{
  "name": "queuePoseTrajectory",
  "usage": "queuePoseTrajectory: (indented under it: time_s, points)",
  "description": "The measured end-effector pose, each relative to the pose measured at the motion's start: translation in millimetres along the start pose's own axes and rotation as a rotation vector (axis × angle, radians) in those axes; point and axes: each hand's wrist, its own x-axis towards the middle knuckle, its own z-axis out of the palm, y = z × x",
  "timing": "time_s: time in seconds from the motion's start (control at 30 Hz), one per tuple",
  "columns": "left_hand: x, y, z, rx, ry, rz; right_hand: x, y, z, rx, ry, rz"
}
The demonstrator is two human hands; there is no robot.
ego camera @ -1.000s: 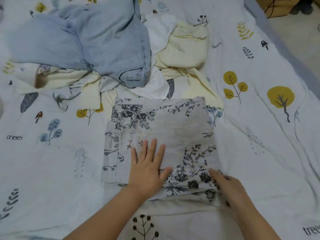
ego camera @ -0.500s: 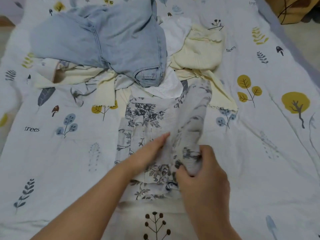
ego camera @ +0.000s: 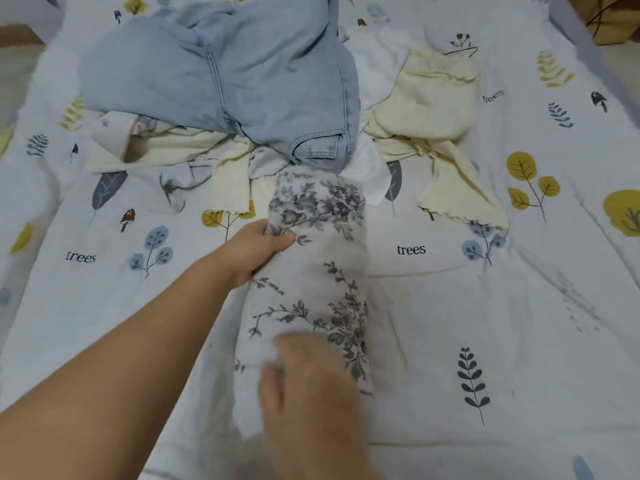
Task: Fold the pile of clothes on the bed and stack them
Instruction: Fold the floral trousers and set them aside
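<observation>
While the pile of unfolded clothes [ego camera: 242, 109] lies across the far part of the bed [ego camera: 519, 323], I see the floral garment [ego camera: 318, 271] folded into a long narrow strip that runs from just short of that pile back toward me, roughly down the middle of the printed sheet. My left hand [ego camera: 256, 247] grips the strip's left edge near its far end, thumb on top of the fabric and the fingers tucked out of sight under it. My right hand [ego camera: 308, 386] is on the strip's near end; it is blurred, so I can only say the fingers look curled into the cloth, pinching a fold at its left side. Relative to the floral garment, the light blue jeans [ego camera: 221, 81] sit just beyond its far end, topping the pile, with a pocket corner nearly touching the strip. A cream ribbed top [ego camera: 429, 109] lies beyond and to the right of the garment, one scalloped sleeve trailing down beside it, clearly apart. Another cream piece [ego camera: 228, 181] and a white item [ego camera: 370, 168] poke out from under the jeans on either side of the strip's far end.
</observation>
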Motion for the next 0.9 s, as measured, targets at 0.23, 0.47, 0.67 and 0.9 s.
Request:
queuePoseTrajectory:
  time_s: [0.23, 0.47, 0.67, 0.9]
  points:
    - [-0.6, -22.6, 28.3, 0.849, 0.676, 0.53, 21.4, 22.7, 18.3, -0.219, -0.228, 0.286]
    - [42.3, -27.8, 22.9, 1.39, 0.244, 0.722, 5.5, 31.8, 35.3, -0.35, -0.03, 0.107]
    - [64.7, -25.7, 17.9, 1.394, 0.077, 0.521, 2.1, 57.3, 20.1, -0.197, 0.042, -0.107]
    - [61.9, 18.6, 49.5, 1.082, 0.389, 0.678, -27.7, 103.4, -4.3, -0.094, 0.106, -0.161]
